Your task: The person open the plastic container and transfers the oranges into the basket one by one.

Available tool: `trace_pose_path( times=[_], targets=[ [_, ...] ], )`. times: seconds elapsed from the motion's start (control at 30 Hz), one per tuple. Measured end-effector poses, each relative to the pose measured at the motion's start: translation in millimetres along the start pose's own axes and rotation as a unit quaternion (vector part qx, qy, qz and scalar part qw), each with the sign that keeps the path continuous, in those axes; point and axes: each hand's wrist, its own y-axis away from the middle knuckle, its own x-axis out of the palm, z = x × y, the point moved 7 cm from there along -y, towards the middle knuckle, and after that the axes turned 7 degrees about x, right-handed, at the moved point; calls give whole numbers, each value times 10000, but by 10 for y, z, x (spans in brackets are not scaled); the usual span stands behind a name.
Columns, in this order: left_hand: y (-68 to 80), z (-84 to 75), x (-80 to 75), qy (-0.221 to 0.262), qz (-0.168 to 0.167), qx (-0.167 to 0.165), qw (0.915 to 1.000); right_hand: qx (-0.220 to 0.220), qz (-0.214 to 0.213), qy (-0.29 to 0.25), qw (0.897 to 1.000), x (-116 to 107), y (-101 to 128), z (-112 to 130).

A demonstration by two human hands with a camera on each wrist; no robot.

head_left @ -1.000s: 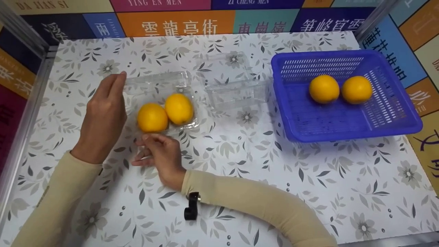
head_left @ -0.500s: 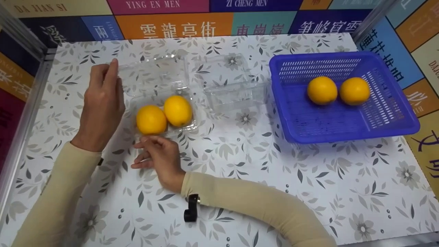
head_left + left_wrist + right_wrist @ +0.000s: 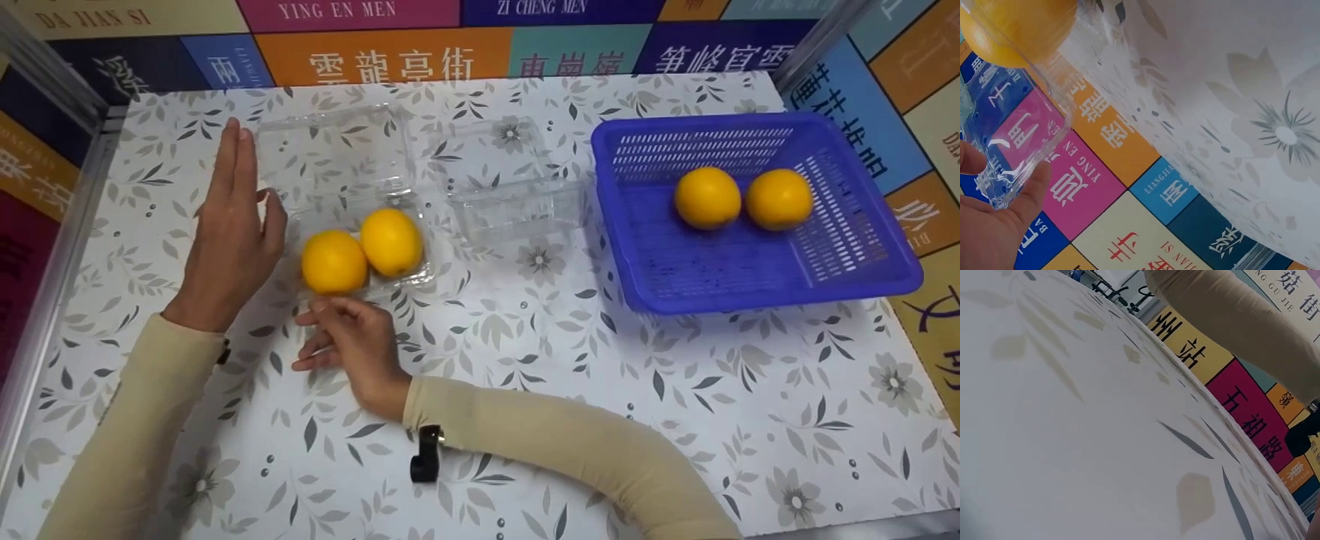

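A clear plastic clamshell box (image 3: 420,276) sits at the table's left with two oranges (image 3: 334,261) (image 3: 391,241) in its tray. Its lid (image 3: 334,150) lies swung back and open behind them. My left hand (image 3: 232,217) stands edge-on just left of the box, fingers straight and holding nothing. In the left wrist view its palm (image 3: 988,230) is beside the clear plastic wall (image 3: 1016,146), with an orange (image 3: 1016,25) above. My right hand (image 3: 345,337) lies on the table in front of the box, fingertips touching its front rim.
A second clear clamshell (image 3: 517,202) stands open with nothing in it at mid-table. A blue slotted basket (image 3: 862,285) at the right holds two more oranges (image 3: 708,198) (image 3: 779,199). Coloured sign walls enclose the flowered table (image 3: 675,390). A black clip (image 3: 425,454) hangs at my right sleeve.
The lid, half raised over the oranges before, has swung back flat. My left hand has let it go and straightened its fingers. The right hand has stayed put.
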Motion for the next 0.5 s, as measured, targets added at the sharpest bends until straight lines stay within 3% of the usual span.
trace_pose_path(
  times=[0.27,0.5],
  targets=[
    [94,85,158,416,585,-742,9947,-41,153,-22,9999,2,14,10],
    [214,143,302,1203,1034,-1418,9771,-19,147,21,9999,-7,9,13]
  ],
)
